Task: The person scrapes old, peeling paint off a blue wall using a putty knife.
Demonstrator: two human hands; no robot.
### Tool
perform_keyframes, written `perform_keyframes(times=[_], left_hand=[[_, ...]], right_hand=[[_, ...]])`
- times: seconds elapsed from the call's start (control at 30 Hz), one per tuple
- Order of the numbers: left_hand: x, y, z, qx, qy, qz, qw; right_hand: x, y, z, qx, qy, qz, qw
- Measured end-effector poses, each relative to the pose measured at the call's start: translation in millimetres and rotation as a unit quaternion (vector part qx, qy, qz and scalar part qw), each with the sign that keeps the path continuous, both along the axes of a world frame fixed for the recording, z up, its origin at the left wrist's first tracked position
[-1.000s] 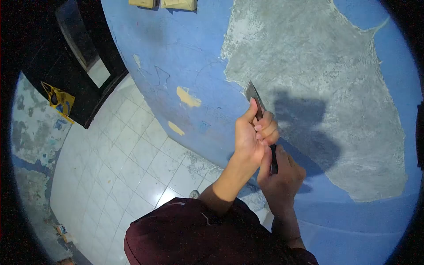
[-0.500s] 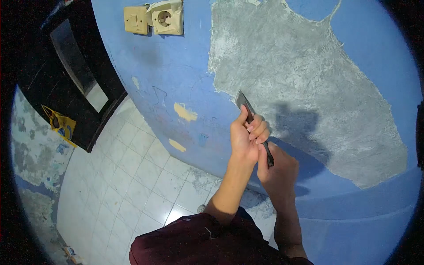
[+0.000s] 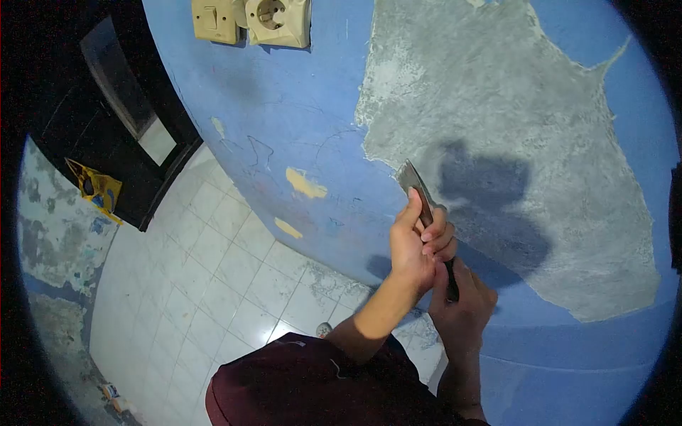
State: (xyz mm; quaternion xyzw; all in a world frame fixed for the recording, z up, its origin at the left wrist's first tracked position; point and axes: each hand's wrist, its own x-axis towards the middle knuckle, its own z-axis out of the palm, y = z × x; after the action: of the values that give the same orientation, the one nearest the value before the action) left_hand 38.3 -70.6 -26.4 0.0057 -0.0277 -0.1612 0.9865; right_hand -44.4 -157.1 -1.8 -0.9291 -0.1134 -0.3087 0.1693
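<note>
A scraper (image 3: 425, 206) with a flat metal blade and a dark handle slants up to the left against the wall. My left hand (image 3: 420, 241) is closed around its upper part, thumb laid along the blade and fingers curled over the other side. Lower down, my right hand (image 3: 465, 302) grips the handle end, back of the hand towards me and its fingers mostly hidden. The blade's tip rests at the ragged left edge of a bare grey patch (image 3: 490, 92), where blue paint (image 3: 320, 121) borders it.
A light switch (image 3: 215, 21) and a socket (image 3: 277, 21) are on the wall at upper left. Smaller pale chipped spots (image 3: 305, 183) mark the paint. White floor tiles (image 3: 206, 284) lie below. A yellow bag (image 3: 99, 190) hangs by the dark door (image 3: 64, 106).
The view has shifted, so the grey patch appears further right. Both hands and the scraper show lower and further right, the blade still at the patch's edge. Both grips are unchanged.
</note>
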Motion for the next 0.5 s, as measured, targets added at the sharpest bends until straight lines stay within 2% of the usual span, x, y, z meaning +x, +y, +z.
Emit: perform_keyframes(times=[0.1, 0.23, 0.4, 0.5], left_hand=[[-2.5, 5.6, 8.6, 0.042, 0.027, -0.003, 0.999], [-4.0, 1.8, 15.5, 0.032, 0.057, -0.005, 0.998], [-3.2, -5.8, 13.9, 0.002, 0.042, 0.038, 0.998], [-3.3, -1.4, 3.6, -0.008, 0.000, 0.015, 1.000]], right_hand=[[-3.0, 7.4, 8.9, 0.011, 0.035, -0.015, 0.999], [1.6, 5.3, 17.0, 0.001, 0.029, -0.014, 0.999], [0.8, -3.8, 17.0, -0.003, 0.037, -0.001, 0.999], [-4.1, -0.5, 7.5, -0.010, 0.027, 0.012, 1.000]])
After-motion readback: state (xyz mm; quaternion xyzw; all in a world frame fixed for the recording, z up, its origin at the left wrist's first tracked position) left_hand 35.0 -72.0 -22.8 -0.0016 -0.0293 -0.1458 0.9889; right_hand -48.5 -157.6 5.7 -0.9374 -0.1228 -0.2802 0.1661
